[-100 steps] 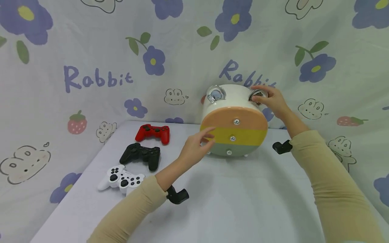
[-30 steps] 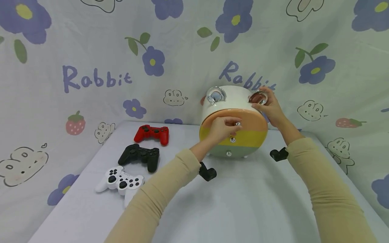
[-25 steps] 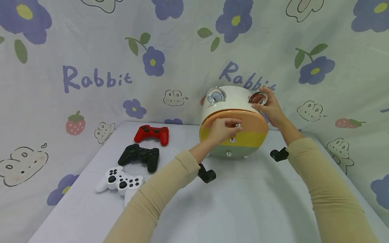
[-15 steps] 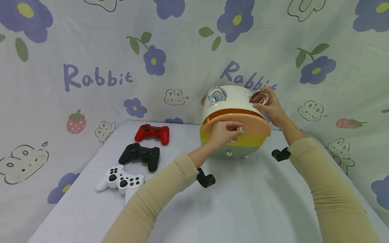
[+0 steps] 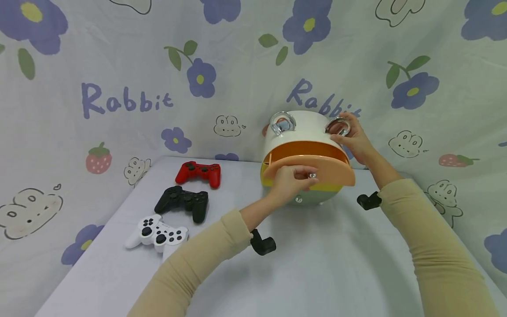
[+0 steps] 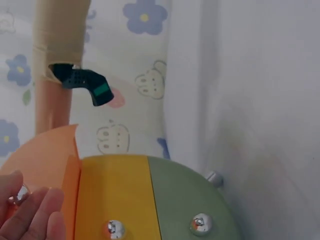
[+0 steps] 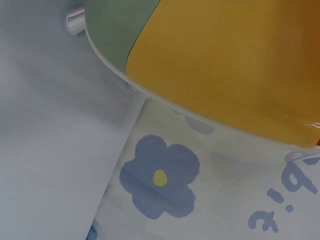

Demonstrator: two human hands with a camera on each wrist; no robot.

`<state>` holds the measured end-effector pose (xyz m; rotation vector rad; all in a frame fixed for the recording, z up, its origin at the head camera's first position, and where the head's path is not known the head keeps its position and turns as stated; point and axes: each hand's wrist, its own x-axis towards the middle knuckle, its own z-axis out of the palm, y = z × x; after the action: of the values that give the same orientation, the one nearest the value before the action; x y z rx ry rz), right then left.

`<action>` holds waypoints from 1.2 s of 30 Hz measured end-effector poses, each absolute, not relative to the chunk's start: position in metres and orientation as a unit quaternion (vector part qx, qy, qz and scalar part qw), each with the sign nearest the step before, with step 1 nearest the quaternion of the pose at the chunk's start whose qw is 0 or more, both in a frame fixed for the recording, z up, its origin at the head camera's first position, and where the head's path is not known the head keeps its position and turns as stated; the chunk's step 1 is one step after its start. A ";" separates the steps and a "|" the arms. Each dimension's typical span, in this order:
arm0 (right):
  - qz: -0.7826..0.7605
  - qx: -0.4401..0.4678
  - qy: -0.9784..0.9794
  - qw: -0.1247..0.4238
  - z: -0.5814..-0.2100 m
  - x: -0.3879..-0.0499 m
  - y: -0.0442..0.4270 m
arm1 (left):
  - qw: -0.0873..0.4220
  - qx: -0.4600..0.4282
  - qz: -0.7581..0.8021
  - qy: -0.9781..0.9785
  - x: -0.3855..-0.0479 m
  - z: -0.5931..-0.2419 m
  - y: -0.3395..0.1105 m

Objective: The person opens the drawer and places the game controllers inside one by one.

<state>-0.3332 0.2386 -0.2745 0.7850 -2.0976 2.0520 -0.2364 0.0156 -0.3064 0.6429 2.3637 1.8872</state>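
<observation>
The left hand [image 5: 287,184] pinches the knob [image 5: 313,175] of the drawer [image 5: 333,169] standing partly out of the cabinet [image 5: 306,124], the right hand [image 5: 355,138] grips the ring [image 5: 348,127] on the cabinet's top right, and on its left lie the red controller [image 5: 198,173], black controller [image 5: 182,201] and white controller [image 5: 156,233], the last partly behind the left sleeve [image 5: 194,262].

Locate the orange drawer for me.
In the head view, the orange drawer stands open right of centre, at the top of the rounded cabinet, its knob held by the left hand.
</observation>
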 end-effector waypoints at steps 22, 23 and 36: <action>0.657 0.274 -0.700 0.055 -0.276 -0.335 0.241 | -0.041 0.271 0.576 0.771 -0.205 -0.319 0.010; 0.655 0.271 -0.703 0.055 -0.276 -0.335 0.241 | -0.042 0.272 0.576 0.770 -0.204 -0.320 0.010; 0.631 0.253 -0.730 0.065 -0.275 -0.334 0.241 | -0.053 0.265 0.569 0.777 -0.191 -0.321 0.011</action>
<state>-0.3340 0.2406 -0.2747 0.7646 -2.2039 1.9054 -0.1907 0.0107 -0.3214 0.8608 2.5265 1.8491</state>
